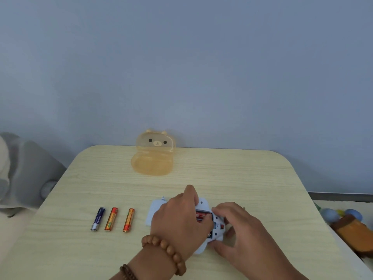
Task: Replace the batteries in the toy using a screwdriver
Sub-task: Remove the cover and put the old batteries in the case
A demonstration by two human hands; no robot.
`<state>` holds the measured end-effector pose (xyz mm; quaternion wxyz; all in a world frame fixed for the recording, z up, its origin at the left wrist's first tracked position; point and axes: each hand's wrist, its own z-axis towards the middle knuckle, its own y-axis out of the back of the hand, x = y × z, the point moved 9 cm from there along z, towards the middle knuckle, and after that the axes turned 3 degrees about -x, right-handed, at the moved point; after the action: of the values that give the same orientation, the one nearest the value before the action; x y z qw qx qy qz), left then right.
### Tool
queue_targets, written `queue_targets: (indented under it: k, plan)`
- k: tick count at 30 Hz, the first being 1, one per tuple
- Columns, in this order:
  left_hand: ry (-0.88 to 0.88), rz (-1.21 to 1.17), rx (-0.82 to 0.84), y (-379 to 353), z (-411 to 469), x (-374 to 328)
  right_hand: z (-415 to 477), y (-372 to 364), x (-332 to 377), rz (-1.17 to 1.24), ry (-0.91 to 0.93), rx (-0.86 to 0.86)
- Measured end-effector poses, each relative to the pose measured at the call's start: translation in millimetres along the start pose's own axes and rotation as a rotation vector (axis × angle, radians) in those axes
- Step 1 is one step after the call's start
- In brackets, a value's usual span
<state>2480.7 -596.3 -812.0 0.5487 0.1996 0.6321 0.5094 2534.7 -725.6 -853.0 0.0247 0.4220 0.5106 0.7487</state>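
A pale blue-white toy [217,225] lies underside up near the table's front, its battery bay uncovered with a red battery [200,215] inside. My left hand [177,219] rests over the toy's left part, fingers reaching into the bay at the red battery. My right hand [236,229] grips the toy's right side. A pale cover piece [156,209] lies flat just left of the toy, partly hidden by my left hand. Three loose batteries lie to the left: a blue one [97,218], an orange one [111,218] and another orange one [128,220]. No screwdriver is visible.
An open translucent orange bear-faced box [153,156] stands at the table's [252,178] far edge against the blue wall. Grey fabric [24,170] sits beyond the left edge. Coloured toys [347,223] lie beyond the right edge.
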Motion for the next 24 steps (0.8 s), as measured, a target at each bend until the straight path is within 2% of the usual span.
queue_targets:
  k: [12, 24]
  plan:
    - [-0.018, 0.067, 0.05, -3.3, 5.1, -7.1, 2.5, 3.2, 5.2, -0.009, -0.003, 0.009]
    - [-0.318, 0.108, 0.092, -2.3, -1.2, -11.4, 5.4, 6.8, -4.7, 0.023, -0.053, 0.0]
